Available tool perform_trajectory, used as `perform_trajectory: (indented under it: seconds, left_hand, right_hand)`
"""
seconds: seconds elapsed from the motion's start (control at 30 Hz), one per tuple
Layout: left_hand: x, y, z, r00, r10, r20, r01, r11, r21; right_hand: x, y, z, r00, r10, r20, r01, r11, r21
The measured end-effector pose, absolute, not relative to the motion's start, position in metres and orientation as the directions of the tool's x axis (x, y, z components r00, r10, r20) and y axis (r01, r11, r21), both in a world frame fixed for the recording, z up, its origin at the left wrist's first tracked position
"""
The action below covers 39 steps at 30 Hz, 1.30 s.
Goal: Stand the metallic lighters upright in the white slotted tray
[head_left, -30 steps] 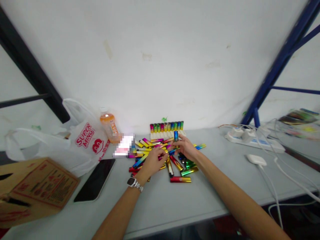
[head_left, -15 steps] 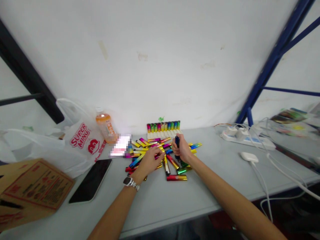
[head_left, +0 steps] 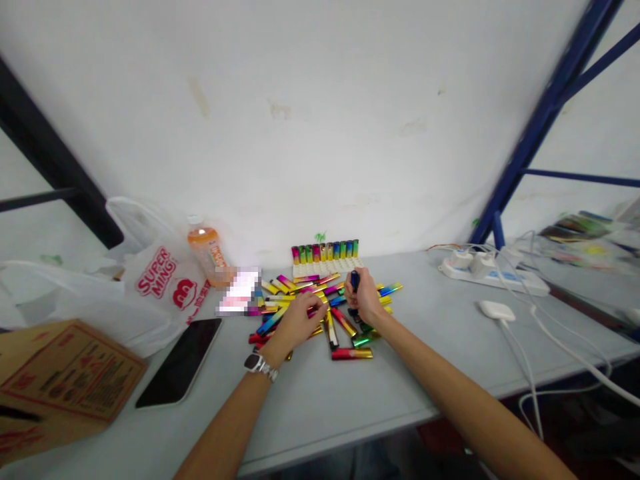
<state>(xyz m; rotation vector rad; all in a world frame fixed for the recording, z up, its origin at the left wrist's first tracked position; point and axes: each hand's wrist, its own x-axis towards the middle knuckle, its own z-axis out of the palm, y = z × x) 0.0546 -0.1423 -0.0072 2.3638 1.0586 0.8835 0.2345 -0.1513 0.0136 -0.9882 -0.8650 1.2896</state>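
Many colourful metallic lighters (head_left: 352, 354) lie in a loose pile on the grey table. Over the middle of this pile is my left hand (head_left: 300, 319), its fingers curled and closed; a bit of magenta shows by the fingertips, but I cannot make out what they hold. My right hand (head_left: 367, 298) is wrapped round a dark blue, upright, stick-like thing (head_left: 355, 281) at the pile's right side. Its lower end is partly hidden among the lighters. Behind the hands, a row of lighters (head_left: 329, 251) stands upright along the back of a white holed tray (head_left: 320, 269).
To the left are a cardboard box (head_left: 75, 380), a white plastic bag (head_left: 145, 293), an orange drink bottle (head_left: 207, 253), a black phone (head_left: 180, 363) and a blurred-out bright card or screen (head_left: 241, 291). A power strip (head_left: 495, 275) and a white charger (head_left: 497, 311) with cables lie right.
My right hand and the dark blue thing have tilted slightly. My left hand stays almost in place over the pile. The whole view has shifted a little.
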Motion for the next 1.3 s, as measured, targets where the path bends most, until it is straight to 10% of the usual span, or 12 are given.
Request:
perform_trajectory:
  seconds: [0.27,0.77,1.3]
  left_hand:
    - [0.054,-0.144,-0.005,0.509,0.769,0.386,0.507,-0.631,0.587]
    - [0.034,-0.137,-0.001,0.455,0.797,0.397,0.658,-0.602,0.453]
    - [0.022,-0.137,0.001,0.342,0.901,0.268,0.842,-0.421,0.339]
  right_hand:
    - [0.234,-0.152,0.013,0.042,0.995,0.088,-0.355,0.097,-0.93]
    - [0.222,-0.057,0.025,-0.064,0.826,0.559,0.414,0.532,-0.739]
    - [0.187,0.02,0.02,-0.271,0.806,0.526,0.569,0.575,-0.588]
